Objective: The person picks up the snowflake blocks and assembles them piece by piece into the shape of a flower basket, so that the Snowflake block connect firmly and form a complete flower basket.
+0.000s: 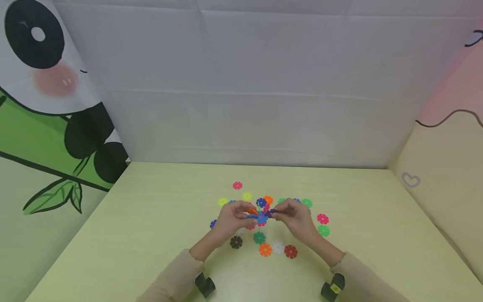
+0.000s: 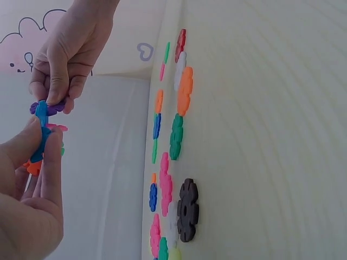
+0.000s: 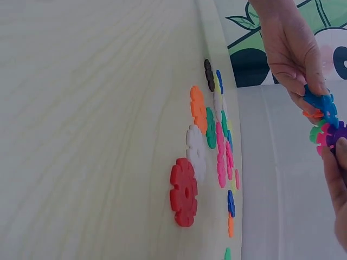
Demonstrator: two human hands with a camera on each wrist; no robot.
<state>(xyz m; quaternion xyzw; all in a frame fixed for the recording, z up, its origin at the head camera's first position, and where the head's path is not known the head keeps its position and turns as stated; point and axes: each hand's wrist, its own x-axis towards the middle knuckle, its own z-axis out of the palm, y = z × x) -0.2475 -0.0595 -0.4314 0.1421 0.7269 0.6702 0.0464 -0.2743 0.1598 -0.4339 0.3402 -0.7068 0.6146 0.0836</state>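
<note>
Both hands are raised over the table, working on a small cluster of notched plastic flower discs. My left hand (image 1: 231, 219) pinches the light blue disc (image 2: 41, 130) between thumb and fingers. An orange disc (image 2: 33, 167) sits by the same fingers. My right hand (image 1: 299, 219) pinches a purple disc (image 3: 336, 135), which meets the edge of the blue one; whether it is fully slotted in I cannot tell. Pink and green discs (image 3: 315, 133) show behind the purple one, partly hidden.
Loose discs lie scattered on the pale table (image 1: 151, 235) beneath and around the hands. Nearest the front are a black disc (image 1: 236, 242), a green (image 1: 259, 238), an orange (image 1: 265, 249), a white (image 1: 278, 247) and a red disc (image 1: 291, 251). A white wall (image 1: 241, 126) stands behind.
</note>
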